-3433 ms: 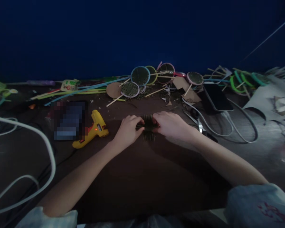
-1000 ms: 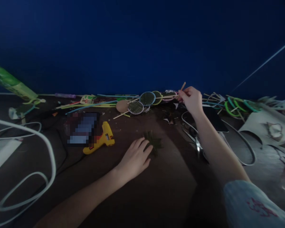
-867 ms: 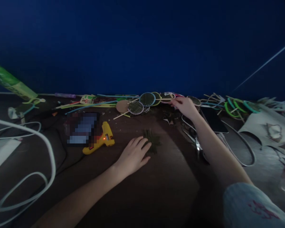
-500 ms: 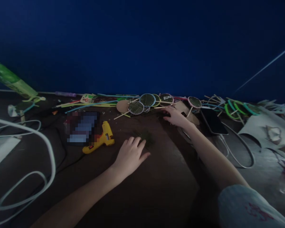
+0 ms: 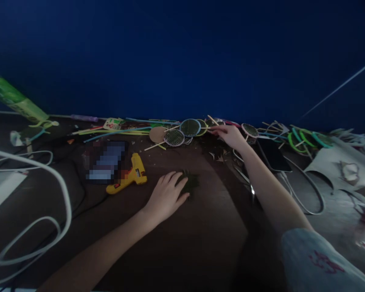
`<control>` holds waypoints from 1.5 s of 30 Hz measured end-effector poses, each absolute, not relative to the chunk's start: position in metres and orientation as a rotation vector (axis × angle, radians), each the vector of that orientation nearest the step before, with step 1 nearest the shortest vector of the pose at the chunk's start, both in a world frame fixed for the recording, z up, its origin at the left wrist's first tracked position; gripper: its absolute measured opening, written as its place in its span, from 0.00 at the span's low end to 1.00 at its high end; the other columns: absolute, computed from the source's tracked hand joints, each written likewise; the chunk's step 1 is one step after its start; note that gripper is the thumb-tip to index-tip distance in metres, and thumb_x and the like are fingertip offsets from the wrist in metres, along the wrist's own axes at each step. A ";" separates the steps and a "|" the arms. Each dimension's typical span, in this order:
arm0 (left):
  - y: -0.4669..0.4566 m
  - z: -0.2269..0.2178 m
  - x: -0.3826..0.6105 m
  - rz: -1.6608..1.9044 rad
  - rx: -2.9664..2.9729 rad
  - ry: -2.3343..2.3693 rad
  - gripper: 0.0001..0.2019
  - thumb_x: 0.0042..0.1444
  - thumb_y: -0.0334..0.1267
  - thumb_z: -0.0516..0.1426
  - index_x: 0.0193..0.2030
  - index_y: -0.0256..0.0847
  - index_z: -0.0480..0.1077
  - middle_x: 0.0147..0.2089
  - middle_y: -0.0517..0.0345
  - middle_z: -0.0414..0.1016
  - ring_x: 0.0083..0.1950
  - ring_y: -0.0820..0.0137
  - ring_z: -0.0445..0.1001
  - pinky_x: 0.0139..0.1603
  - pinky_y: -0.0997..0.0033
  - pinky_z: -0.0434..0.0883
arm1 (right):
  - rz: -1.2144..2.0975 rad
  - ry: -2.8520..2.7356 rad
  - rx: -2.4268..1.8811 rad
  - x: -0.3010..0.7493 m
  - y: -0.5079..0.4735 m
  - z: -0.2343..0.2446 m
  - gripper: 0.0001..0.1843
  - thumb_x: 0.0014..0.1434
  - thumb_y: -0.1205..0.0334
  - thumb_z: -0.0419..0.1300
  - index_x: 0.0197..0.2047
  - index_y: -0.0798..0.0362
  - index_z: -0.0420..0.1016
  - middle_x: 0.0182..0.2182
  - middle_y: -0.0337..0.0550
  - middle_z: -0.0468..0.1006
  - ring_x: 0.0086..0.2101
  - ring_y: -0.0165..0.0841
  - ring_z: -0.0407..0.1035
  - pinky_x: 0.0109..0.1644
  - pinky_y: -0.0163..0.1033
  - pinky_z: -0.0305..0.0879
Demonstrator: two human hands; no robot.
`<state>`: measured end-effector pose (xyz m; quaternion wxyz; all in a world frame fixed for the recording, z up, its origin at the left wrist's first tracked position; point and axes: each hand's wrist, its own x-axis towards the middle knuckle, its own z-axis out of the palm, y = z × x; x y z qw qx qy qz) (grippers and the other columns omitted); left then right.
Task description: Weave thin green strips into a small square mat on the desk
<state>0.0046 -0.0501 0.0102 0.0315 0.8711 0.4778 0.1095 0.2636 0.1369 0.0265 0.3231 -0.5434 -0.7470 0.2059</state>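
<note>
My left hand (image 5: 167, 194) lies on the dark table with its fingers spread. Its fingertips touch a dark green, grass-like tuft (image 5: 191, 182). At the back, my right hand (image 5: 231, 136) has its fingers closed by a pale wooden stick (image 5: 213, 120), which slants up from the fingertips; the grip itself is partly hidden. Small racket-like rings with mesh and stick handles lie beside it: a blue one (image 5: 190, 127), a pale purple one (image 5: 174, 138) and a pinkish one (image 5: 250, 130). Dark leaf-like scraps (image 5: 218, 155) lie under my right wrist.
A yellow glue gun (image 5: 129, 176) and a lit phone (image 5: 108, 160) lie on the left, near looped white cable (image 5: 67, 202). A dark phone (image 5: 273, 155) with a cable, green rings (image 5: 296, 140) and a white sheet (image 5: 331, 162) are on the right. A blue wall (image 5: 182, 61) stands behind.
My right hand has risen slightly away from the table, and the stick near its fingers now slants upward. Brown card near it no longer shows, uncovering scraps. My left hand has barely moved.
</note>
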 end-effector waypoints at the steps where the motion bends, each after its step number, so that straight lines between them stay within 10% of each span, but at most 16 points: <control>1: -0.054 0.011 0.005 0.337 2.684 1.449 0.19 0.59 0.43 0.50 0.54 0.37 0.64 0.56 0.46 0.64 0.58 0.56 0.60 0.53 0.55 0.63 | 0.506 -1.988 -1.449 0.263 0.137 0.027 0.18 0.54 0.68 0.49 0.44 0.51 0.75 0.35 0.41 0.80 0.37 0.33 0.73 0.43 0.41 0.67; 17: -0.077 0.007 0.004 0.376 2.707 1.339 0.21 0.56 0.39 0.53 0.56 0.39 0.61 0.58 0.48 0.62 0.59 0.57 0.58 0.55 0.55 0.62 | 0.405 -2.320 -1.457 0.222 0.100 0.003 0.25 0.52 0.63 0.56 0.54 0.59 0.66 0.55 0.53 0.66 0.54 0.41 0.61 0.59 0.47 0.56; 33: -0.067 0.016 0.011 0.476 2.602 1.283 0.16 0.58 0.33 0.46 0.53 0.39 0.64 0.52 0.51 0.67 0.53 0.62 0.62 0.51 0.58 0.61 | 0.552 -1.717 -1.497 0.261 0.080 0.005 0.21 0.42 0.74 0.46 0.35 0.55 0.74 0.34 0.43 0.77 0.37 0.34 0.70 0.44 0.43 0.66; 45: -0.060 0.016 -0.001 0.517 2.469 1.169 0.22 0.46 0.28 0.47 0.49 0.39 0.67 0.47 0.52 0.70 0.48 0.61 0.62 0.47 0.59 0.59 | 0.228 -2.248 -1.470 0.240 0.061 -0.007 0.18 0.53 0.56 0.56 0.47 0.50 0.71 0.46 0.48 0.69 0.47 0.44 0.60 0.50 0.52 0.59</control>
